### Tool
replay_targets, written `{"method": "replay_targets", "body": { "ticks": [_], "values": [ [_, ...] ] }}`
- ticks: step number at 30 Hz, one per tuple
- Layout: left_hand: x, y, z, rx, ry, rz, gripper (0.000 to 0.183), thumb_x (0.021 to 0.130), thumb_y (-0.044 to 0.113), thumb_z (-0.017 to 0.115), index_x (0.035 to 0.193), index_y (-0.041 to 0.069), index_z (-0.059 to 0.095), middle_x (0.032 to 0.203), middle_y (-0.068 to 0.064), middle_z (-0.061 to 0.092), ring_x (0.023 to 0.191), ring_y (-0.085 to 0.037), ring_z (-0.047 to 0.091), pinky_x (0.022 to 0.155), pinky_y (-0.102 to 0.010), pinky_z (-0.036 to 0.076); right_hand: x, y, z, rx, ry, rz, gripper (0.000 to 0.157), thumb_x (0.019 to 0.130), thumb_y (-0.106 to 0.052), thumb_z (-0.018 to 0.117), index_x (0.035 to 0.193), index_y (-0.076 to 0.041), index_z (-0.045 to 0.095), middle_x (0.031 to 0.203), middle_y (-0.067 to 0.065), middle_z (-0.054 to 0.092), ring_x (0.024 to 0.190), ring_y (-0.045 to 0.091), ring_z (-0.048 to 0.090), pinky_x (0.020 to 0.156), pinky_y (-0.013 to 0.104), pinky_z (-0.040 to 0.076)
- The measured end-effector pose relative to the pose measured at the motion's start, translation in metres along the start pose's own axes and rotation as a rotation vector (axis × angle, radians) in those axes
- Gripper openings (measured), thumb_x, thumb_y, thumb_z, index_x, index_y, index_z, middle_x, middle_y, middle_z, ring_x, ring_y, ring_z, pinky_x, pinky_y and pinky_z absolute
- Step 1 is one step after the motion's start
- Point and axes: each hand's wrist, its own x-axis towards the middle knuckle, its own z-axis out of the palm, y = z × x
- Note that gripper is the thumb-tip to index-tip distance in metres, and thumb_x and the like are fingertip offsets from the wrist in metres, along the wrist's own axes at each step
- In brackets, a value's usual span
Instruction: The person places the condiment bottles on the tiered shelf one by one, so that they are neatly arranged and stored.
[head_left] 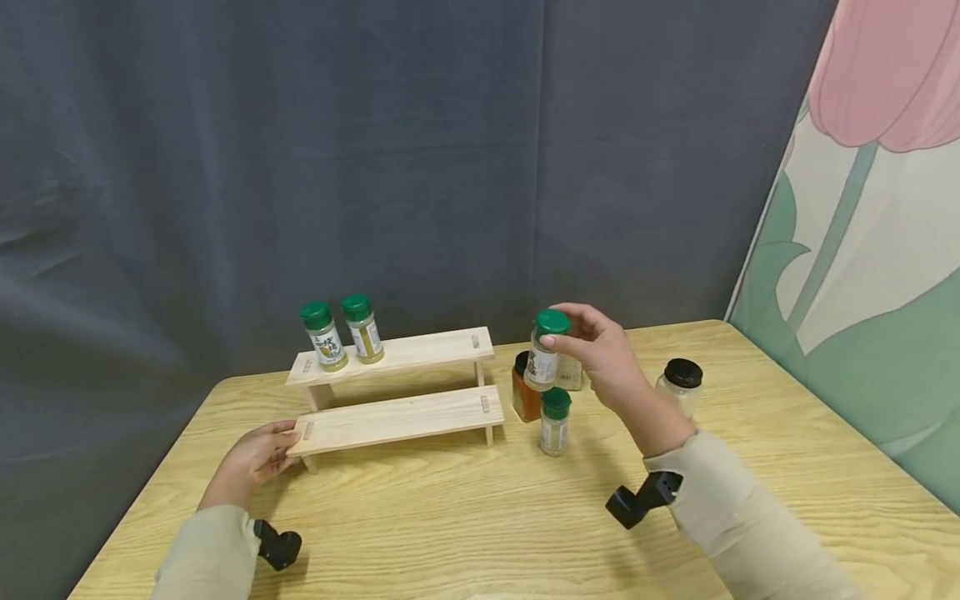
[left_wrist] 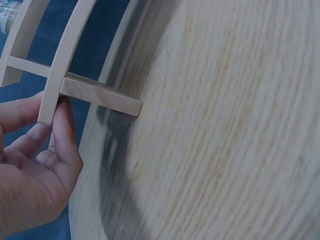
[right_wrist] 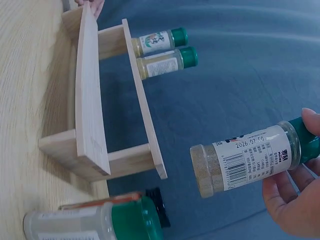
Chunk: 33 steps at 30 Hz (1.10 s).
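Note:
A two-tier wooden rack (head_left: 397, 419) stands on the table. My left hand (head_left: 258, 454) pinches the left end of its lower board, thumb and fingers on either face in the left wrist view. My right hand (head_left: 611, 358) grips a green-capped spice jar (right_wrist: 245, 160) by its cap, raised above the table to the right of the rack. Pale brown powder shows through the jar's clear base. On the upper board, toward its left end, two similar jars stand side by side: one spice jar (head_left: 327, 342) and another spice jar (head_left: 365, 333).
Beneath the held jar stands another green-capped jar (head_left: 554, 427). A black-capped jar of orange-red contents (head_left: 525, 396) is behind it, partly hidden, beside a pale container (head_left: 570, 373). Farther right is a black-lidded clear jar (head_left: 681, 385). A dark curtain (head_left: 420, 167) hangs behind the table.

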Motion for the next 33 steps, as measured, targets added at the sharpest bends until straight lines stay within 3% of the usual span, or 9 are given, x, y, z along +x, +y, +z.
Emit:
{"method": "replay_targets", "body": {
  "ticks": [7,15,33],
  "values": [
    [-0.002,-0.002,0.002,-0.020,-0.031,0.012,0.059,0.086,0.004,0.051,0.130,-0.012,0.016,0.073,-0.003,0.053,0.063,-0.009,0.051,0.056,-0.019,0.044,0.011,0.006,0.014,-0.001,-0.043,-0.011,0.040,0.075,-0.001,0.064,0.112,0.003,0.049,0.087,-0.001,0.053,0.080,0.012,0.052,0.073,0.025,0.044],
    [0.000,-0.001,0.002,0.001,0.017,-0.001,0.056,0.086,0.004,0.049,0.132,-0.009,0.018,0.075,-0.003,0.053,0.063,-0.009,0.051,0.055,-0.018,0.044,0.023,0.010,0.033,-0.003,-0.069,0.029,0.041,0.074,-0.001,0.065,0.112,0.000,0.050,0.088,0.000,0.054,0.080,0.014,0.053,0.075,0.029,0.043],
    [0.004,-0.001,0.000,0.007,0.036,-0.001,0.053,0.086,0.003,0.049,0.130,-0.009,0.021,0.072,-0.002,0.053,0.061,-0.009,0.051,0.054,-0.018,0.043,0.053,0.022,0.075,0.026,-0.090,0.069,0.039,0.074,0.002,0.064,0.110,0.001,0.050,0.095,0.006,0.054,0.086,0.018,0.051,0.080,0.032,0.040]
  ]
}}
